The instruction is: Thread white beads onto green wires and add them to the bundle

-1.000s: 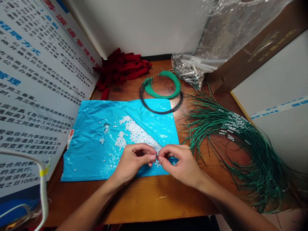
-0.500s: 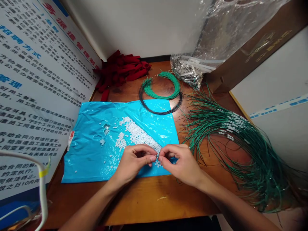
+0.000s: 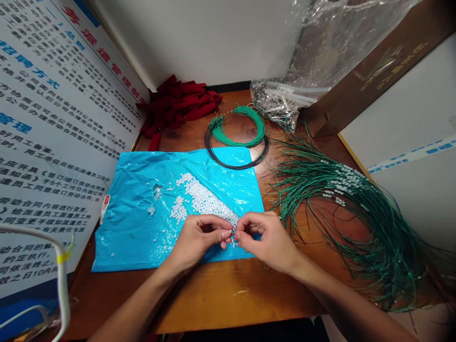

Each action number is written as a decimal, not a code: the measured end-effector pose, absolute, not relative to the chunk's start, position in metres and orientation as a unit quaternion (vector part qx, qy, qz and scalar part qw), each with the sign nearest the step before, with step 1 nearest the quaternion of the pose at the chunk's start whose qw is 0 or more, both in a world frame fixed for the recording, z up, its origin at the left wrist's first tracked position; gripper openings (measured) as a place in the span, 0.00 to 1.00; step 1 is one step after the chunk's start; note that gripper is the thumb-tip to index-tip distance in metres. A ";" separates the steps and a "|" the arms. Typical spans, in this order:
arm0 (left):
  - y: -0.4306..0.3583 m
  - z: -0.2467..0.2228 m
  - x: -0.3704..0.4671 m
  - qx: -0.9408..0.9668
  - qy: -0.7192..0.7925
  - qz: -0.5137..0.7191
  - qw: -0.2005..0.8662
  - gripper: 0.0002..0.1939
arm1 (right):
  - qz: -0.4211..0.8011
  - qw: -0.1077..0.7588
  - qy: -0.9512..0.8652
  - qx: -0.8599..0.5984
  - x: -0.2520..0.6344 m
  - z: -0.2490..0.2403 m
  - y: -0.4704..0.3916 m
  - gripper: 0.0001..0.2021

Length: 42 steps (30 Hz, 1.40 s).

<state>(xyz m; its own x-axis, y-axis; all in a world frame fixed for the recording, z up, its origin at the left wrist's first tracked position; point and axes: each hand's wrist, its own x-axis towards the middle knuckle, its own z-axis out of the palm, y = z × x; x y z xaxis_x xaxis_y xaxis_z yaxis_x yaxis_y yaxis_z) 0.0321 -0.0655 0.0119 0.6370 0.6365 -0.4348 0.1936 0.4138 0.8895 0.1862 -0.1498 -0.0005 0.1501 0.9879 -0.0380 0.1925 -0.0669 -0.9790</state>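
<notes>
Above the front edge of a blue plastic sheet, my left hand [image 3: 201, 235] and my right hand [image 3: 267, 240] meet fingertip to fingertip. Both are closed in a pinch. A thin dark green cord [image 3: 267, 270] shows just below my right hand and seems to run up into its fingers. What sits between the left thumb and forefinger is tiny and mostly covered, so I cannot make it out. Small white beads [image 3: 204, 197] lie in a long heap on the blue sheet [image 3: 131, 185], reaching down behind my fingertips. Some loose ones are scattered to the left.
Right of the sheet spreads a big bundle of green cords [image 3: 377, 237] carrying white beads. A coil of green and black cord [image 3: 249, 137] overlaps the sheet's back edge. Behind are red cloth strips [image 3: 185, 99], a clear bag of metal parts [image 3: 278, 102] and a brown box [image 3: 331, 114].
My hands stay almost in place; the fingertips shift only slightly against each other. The view has moved a little. Beads and cords around them lie as before.
</notes>
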 end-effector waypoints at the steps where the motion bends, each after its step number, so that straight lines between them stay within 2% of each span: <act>1: -0.066 0.012 0.032 0.518 0.399 0.150 0.742 0.06 | 0.440 0.475 -0.484 -0.589 0.186 -0.001 -0.150 0.05; 6: -0.066 0.014 0.033 0.509 0.392 0.150 0.752 0.07 | 0.481 0.487 -0.453 -0.571 0.186 -0.001 -0.150 0.05; 23: -0.067 0.015 0.033 0.500 0.397 0.141 0.756 0.08 | 0.478 0.490 -0.461 -0.565 0.186 0.000 -0.150 0.04; 42: -0.065 0.014 0.032 0.505 0.381 0.148 0.760 0.07 | 0.368 0.464 -0.540 -0.598 0.186 0.003 -0.151 0.06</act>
